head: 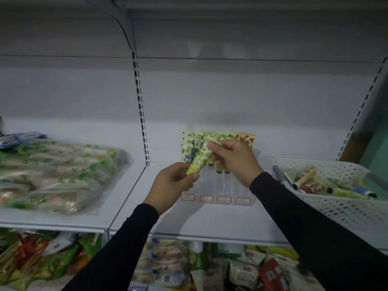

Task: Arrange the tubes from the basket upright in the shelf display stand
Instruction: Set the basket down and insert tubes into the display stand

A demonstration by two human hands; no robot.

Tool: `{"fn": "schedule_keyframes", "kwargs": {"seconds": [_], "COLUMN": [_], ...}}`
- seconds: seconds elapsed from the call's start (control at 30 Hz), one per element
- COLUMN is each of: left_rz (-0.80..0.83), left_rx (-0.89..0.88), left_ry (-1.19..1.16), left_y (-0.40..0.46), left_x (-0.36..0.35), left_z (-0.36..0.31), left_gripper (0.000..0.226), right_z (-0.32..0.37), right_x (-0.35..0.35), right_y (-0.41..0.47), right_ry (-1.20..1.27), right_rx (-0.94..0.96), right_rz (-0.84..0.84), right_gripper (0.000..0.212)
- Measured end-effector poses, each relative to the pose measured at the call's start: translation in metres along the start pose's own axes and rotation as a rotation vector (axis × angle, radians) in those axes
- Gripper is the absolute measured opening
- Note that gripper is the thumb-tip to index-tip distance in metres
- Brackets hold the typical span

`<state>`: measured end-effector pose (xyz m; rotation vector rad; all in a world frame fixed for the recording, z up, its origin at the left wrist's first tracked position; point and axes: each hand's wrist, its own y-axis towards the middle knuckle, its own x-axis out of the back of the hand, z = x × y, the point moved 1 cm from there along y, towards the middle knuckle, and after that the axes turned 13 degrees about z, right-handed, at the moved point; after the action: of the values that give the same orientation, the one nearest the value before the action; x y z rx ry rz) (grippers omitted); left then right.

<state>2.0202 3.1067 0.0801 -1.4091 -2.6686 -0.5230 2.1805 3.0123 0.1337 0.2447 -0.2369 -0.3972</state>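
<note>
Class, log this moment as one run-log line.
hands: left hand and right hand both grip green patterned tube | tube: tilted, above clear display stand | white perforated basket: tubes remain

The green tube shows letters "ING"; stand labels unreadable.

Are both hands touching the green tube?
Touching. The head view shows the left hand pinching the lower end of the green tube while the right hand holds its upper end.

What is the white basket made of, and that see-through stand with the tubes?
The basket looks like matte white plastic, with moulded rows of little holes. The display stand seems clear, glossy acrylic or plastic: the shelf shows through it.
</note>
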Motion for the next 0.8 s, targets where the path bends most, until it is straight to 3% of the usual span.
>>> {"fn": "schedule_keyframes", "kwargs": {"seconds": [0.23,0.4,0.63,0.8], "left_rz": [-0.03,-0.012,0.045,0.058], "left_rx": [-0.001,0.004,0.013,-0.014], "left_ry": [0.072,0.166,0.402,0.467], "left_y": [0.005,0.005,0.007,0.008], "left_x": [-0.004,-0.008,-0.015,-0.027], "left_z": [0.007,0.012,0.02,0.013], "left_gripper": [0.016,0.019,0.03,0.015], "right_z": [-0.005,-0.009,-0.015,-0.017], "right_x": [0.004,0.008,0.016,0.023], "right_y": [-0.001,-0.006,-0.015,-0.02], "right_ry": [0.089,0.062,0.086,0.055], "right_rx": [-0.005,-0.031,-0.063,-0.046], "right_rz": [0.064,0.087,0.051,-0.008], "right_gripper": [0.016,0.023,0.017,0.024]}}
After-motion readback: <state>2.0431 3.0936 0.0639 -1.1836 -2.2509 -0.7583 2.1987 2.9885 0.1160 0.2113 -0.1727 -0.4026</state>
